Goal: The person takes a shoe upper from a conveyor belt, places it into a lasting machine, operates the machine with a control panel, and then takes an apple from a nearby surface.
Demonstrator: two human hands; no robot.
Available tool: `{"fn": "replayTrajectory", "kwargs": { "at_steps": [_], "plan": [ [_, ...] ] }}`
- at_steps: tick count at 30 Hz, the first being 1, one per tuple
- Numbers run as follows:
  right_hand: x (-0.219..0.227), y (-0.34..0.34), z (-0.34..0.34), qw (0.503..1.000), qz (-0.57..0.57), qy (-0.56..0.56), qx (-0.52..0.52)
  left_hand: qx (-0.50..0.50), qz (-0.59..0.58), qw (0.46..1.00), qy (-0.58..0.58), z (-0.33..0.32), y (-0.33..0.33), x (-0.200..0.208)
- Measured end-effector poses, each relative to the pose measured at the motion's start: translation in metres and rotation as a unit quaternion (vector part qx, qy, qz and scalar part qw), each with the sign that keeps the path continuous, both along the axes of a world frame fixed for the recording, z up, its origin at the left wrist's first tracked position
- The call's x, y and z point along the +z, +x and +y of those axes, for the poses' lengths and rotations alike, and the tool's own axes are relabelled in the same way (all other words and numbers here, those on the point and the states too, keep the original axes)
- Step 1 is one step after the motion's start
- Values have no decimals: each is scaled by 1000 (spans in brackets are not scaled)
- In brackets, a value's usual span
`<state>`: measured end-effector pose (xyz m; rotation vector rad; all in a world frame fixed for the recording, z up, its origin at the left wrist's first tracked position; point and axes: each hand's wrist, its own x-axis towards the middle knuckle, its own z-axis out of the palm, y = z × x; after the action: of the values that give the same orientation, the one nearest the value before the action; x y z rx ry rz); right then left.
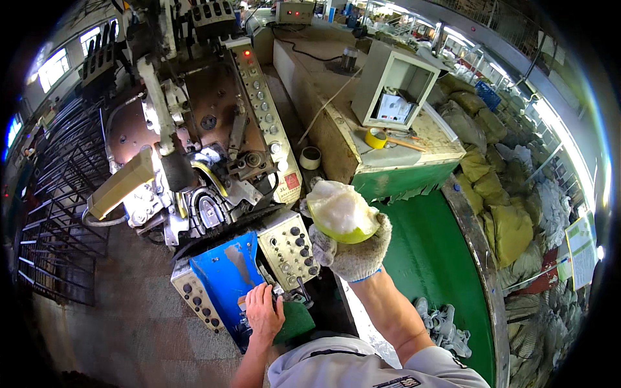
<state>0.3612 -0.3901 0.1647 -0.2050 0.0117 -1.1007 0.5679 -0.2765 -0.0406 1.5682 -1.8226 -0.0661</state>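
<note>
My right hand [363,253], in a pale knitted glove, is raised at the centre. It is closed around a rounded white and yellow-green piece [341,213], perhaps a shoe upper; the white side faces up. Lower down, my bare left hand [264,312] rests at the blue panel [225,268] of the machine, beside its cream control box [288,249]. The left fingers are bent over something small that they mostly hide. Close by are a black lever [304,292] and a green pad [295,322].
Ahead on the left stands a large machine [207,110] with metal arms and a curved clamp [208,210]. To the right runs a green belt [424,252] carrying several grey shoes [446,326]. A yellow tape roll [375,138] and open metal box [396,84] sit on the bench. Sacks [508,226] lie beyond.
</note>
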Motion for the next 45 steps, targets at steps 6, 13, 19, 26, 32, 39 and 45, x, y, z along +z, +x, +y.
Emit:
{"fn": "replayTrajectory", "kwargs": {
  "at_steps": [6, 13, 19, 26, 32, 39, 45],
  "plan": [
    [-64, -52, -22, 996, 57, 50, -52, 11, -31, 999, 13, 0, -13, -3],
    [-77, -82, -41, 966, 229, -103, -69, 51, -58, 997, 18, -3, -21, 1],
    [-63, -82, -44, 901, 383, -162, -126, 67, -83, 994, 32, -15, -29, 0],
    [-100, -85, -37, 799, 526, -221, -189, 121, -53, 991, 28, 4, -23, 6],
    [-130, -119, -40, 882, 380, -235, -151, 79, -49, 996, 7, -7, -19, -7],
    [-92, -60, -8, 921, 244, -294, 82, 108, -30, 994, -15, 17, -19, -18],
    [-129, -34, -7, 961, 144, -26, 235, 95, 30, 995, -25, 14, -17, -29]
  ]
}}
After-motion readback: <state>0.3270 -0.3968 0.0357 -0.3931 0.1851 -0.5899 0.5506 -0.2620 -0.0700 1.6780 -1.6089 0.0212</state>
